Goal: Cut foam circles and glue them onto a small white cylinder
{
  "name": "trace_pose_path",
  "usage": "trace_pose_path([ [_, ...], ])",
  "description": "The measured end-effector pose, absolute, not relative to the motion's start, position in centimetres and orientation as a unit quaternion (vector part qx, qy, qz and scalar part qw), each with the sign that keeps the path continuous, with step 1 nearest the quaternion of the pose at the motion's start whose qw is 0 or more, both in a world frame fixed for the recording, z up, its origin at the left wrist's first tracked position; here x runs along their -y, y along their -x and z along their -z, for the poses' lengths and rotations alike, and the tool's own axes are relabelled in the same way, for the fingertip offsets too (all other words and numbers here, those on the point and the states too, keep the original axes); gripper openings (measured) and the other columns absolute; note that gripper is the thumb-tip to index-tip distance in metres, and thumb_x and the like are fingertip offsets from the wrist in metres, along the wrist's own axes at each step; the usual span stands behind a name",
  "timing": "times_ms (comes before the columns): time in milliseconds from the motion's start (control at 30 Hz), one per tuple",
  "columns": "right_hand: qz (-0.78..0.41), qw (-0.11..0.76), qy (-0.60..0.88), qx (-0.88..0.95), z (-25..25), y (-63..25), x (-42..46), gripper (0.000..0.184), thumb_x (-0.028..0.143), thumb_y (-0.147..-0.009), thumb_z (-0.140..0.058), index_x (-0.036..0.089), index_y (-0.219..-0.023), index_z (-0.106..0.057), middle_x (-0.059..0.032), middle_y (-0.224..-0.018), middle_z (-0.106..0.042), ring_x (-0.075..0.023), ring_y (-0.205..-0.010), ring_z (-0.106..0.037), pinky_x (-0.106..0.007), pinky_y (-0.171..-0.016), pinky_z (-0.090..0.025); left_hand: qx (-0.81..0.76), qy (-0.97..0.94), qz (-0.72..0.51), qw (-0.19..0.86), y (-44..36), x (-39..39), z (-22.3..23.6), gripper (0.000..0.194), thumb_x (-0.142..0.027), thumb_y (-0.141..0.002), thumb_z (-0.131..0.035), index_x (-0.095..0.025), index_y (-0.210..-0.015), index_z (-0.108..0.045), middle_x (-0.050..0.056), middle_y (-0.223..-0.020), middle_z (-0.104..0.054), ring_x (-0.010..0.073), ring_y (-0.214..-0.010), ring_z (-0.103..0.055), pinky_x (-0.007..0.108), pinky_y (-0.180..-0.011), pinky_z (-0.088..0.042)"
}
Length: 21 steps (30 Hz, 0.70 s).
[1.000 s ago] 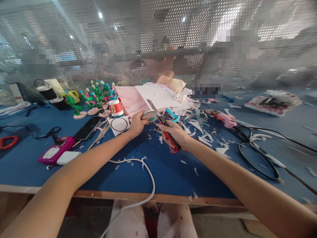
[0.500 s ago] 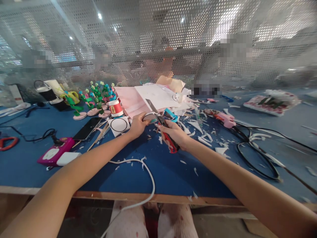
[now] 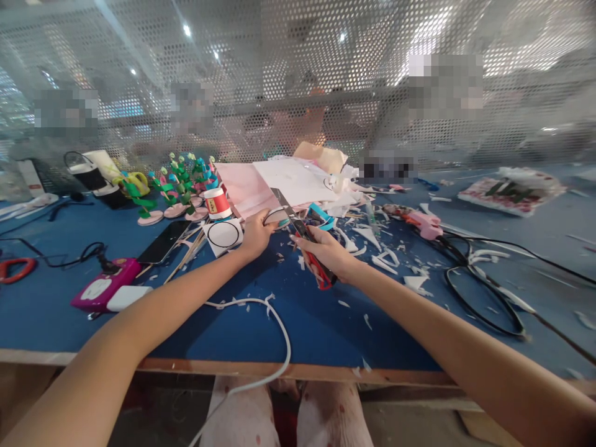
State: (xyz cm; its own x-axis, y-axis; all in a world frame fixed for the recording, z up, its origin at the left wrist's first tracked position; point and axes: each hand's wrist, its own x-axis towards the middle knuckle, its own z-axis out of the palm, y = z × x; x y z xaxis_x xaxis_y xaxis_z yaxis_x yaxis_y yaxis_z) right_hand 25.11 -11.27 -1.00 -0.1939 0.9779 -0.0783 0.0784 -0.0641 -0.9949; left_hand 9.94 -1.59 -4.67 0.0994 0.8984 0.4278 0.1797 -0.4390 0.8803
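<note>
Pinched in my left hand (image 3: 257, 234) is a small piece of white paper (image 3: 276, 216) with a dark curved line along its edge. My right hand (image 3: 328, 252) is wrapped round the red handles of a pair of scissors (image 3: 297, 221), whose dark blades point up and away at the right edge of the paper. A white paper square (image 3: 224, 234) with a black circle drawn on it lies left of my left hand. Just behind it stands a red and white paper cup (image 3: 217, 203). A blue ring of tape or paper (image 3: 321, 216) lies beyond the scissors.
White paper scraps (image 3: 384, 257) litter the right side. Large pink and white sheets (image 3: 293, 180) lie at the back. Green paper plants (image 3: 184, 180), a phone (image 3: 165, 241), a purple power adapter (image 3: 105, 287), a pink glue gun (image 3: 424, 225) and a white cable (image 3: 284, 329) surround the hands.
The paper in my left hand and the scissors have shifted slightly. Both hands keep their hold, and the other things on the table stay where they were.
</note>
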Motion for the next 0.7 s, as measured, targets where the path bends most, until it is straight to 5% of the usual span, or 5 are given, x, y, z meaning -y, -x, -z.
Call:
trace_pose_path([
  [700, -0.515, 0.402, 0.499, 0.570, 1.24, -25.19, 10.93, 0.028, 0.039, -0.081, -0.065, 0.023, -0.083, -0.042, 0.0116, -0.036, -0.046, -0.0097, -0.025, -0.042, -0.019, -0.026, -0.036, -0.391, -0.719, -0.501, 0.280, -10.00, 2.36, 4.13, 0.013, -0.011, -0.069, -0.059, -0.016, -0.058, -0.052, -0.005, -0.054, -0.048, 0.0097, -0.057, -0.043, 0.020, -0.056, -0.033],
])
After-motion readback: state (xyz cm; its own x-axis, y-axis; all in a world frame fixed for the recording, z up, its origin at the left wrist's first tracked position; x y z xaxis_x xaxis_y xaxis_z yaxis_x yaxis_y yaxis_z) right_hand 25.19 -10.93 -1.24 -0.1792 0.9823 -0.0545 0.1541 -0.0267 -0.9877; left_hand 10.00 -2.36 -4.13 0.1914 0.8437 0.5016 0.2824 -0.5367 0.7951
